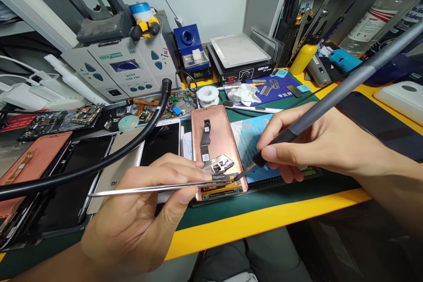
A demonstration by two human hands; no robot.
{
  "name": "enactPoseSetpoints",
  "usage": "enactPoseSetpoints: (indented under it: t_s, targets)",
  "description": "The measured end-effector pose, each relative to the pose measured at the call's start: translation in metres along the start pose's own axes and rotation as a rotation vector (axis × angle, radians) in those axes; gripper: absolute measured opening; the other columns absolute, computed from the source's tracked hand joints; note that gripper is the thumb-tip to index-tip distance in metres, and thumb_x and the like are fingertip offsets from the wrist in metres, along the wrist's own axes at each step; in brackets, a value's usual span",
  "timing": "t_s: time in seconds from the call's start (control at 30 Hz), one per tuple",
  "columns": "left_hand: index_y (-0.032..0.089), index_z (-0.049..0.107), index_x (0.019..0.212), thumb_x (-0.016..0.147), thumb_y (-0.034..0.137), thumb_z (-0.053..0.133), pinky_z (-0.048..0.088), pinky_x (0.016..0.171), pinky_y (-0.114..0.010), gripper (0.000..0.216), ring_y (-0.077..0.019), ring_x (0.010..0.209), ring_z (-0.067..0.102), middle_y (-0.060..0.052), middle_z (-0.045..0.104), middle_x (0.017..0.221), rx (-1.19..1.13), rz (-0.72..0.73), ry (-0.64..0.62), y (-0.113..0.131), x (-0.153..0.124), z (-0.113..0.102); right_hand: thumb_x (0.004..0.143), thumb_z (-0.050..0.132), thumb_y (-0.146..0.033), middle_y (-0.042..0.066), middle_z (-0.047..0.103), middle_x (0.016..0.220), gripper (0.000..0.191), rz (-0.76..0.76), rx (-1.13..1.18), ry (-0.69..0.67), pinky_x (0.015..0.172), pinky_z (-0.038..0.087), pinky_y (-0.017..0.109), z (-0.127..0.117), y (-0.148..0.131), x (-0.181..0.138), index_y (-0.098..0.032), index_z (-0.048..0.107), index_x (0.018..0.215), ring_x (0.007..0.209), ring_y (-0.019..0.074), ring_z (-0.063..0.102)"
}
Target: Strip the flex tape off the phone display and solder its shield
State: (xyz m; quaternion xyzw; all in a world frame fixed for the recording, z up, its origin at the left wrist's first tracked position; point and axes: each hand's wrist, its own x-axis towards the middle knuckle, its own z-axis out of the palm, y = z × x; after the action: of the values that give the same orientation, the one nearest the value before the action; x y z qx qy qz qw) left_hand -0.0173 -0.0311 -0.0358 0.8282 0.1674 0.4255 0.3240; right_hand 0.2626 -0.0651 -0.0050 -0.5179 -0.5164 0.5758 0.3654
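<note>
My left hand (142, 211) is closed round a pair of metal tweezers (139, 190), whose tips reach a small dark and orange flex circuit (228, 179). In my right hand (317, 141) is a grey soldering iron (327, 101), pinched near its black collar. Its tip points down and left onto the flex circuit, close to the tweezer tips; whether it touches cannot be made out. Beneath them lies a copper-pink phone panel (220, 128) with a black ribbon cable (205, 140) on its back. A torn silvery piece (220, 164) sits just above the tweezers.
A black hose (132, 154) arches across the left from the grey hot-air station (122, 66). Behind the panel are a solder spool (208, 96), circuit boards (185, 101) and a heating plate (243, 57). Several phones (161, 141) lie left; a dark phone (383, 119) lies right.
</note>
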Motion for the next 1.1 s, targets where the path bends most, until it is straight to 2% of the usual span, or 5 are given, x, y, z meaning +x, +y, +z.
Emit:
enactPoseSetpoints:
  t_s: [0.27, 0.43, 0.67, 0.87, 1.1]
  targets:
    - [0.021, 0.059, 0.116, 0.08, -0.011, 0.057, 0.066, 0.093, -0.03, 0.048, -0.0146, 0.099, 0.078, -0.003, 0.08, 0.1, -0.01, 0.005, -0.034, -0.0011, -0.0021, -0.0013, 0.071, 0.09, -0.015, -0.004, 0.071, 0.057, 0.014, -0.008, -0.003, -0.015, 0.037, 0.053, 0.013, -0.0024, 0.0042, -0.0023, -0.021, 0.077, 0.075, 0.044, 0.0119, 0.068]
    - [0.02, 0.059, 0.11, 0.08, -0.011, 0.058, 0.067, 0.09, -0.028, 0.044, -0.0145, 0.096, 0.078, -0.003, 0.08, 0.098, 0.005, 0.018, -0.049, 0.0013, 0.0017, -0.0029, 0.071, 0.09, -0.015, -0.004, 0.071, 0.056, 0.014, -0.012, -0.006, -0.011, 0.037, 0.053, 0.013, -0.0027, 0.0032, -0.0009, -0.021, 0.078, 0.075, 0.043, 0.0117, 0.067]
    - [0.02, 0.06, 0.113, 0.079, -0.012, 0.057, 0.067, 0.09, -0.029, 0.046, -0.0158, 0.097, 0.078, -0.003, 0.079, 0.1, -0.008, 0.013, -0.032, 0.0012, 0.0015, -0.0025, 0.071, 0.09, -0.015, -0.004, 0.071, 0.057, 0.014, -0.014, -0.008, -0.007, 0.037, 0.053, 0.013, -0.0018, 0.0042, -0.0005, -0.021, 0.078, 0.075, 0.043, 0.012, 0.068]
    - [0.022, 0.059, 0.113, 0.081, -0.01, 0.057, 0.068, 0.09, -0.029, 0.045, -0.0158, 0.098, 0.078, -0.001, 0.079, 0.101, 0.022, -0.023, -0.049, 0.0027, -0.0008, -0.0028, 0.081, 0.084, -0.021, -0.003, 0.071, 0.057, 0.008, -0.035, -0.02, -0.006, 0.037, 0.053, 0.014, -0.0028, 0.0038, -0.0025, -0.02, 0.077, 0.076, 0.043, 0.0119, 0.068]
    - [0.022, 0.058, 0.113, 0.082, -0.009, 0.057, 0.068, 0.091, -0.03, 0.044, -0.0163, 0.1, 0.078, 0.0, 0.079, 0.103, 0.008, -0.05, -0.014, 0.0012, -0.0035, 0.0006, 0.082, 0.083, -0.021, -0.003, 0.071, 0.057, 0.008, -0.04, -0.015, -0.018, 0.037, 0.053, 0.013, -0.0043, 0.0046, -0.0018, -0.02, 0.077, 0.077, 0.044, 0.0118, 0.068]
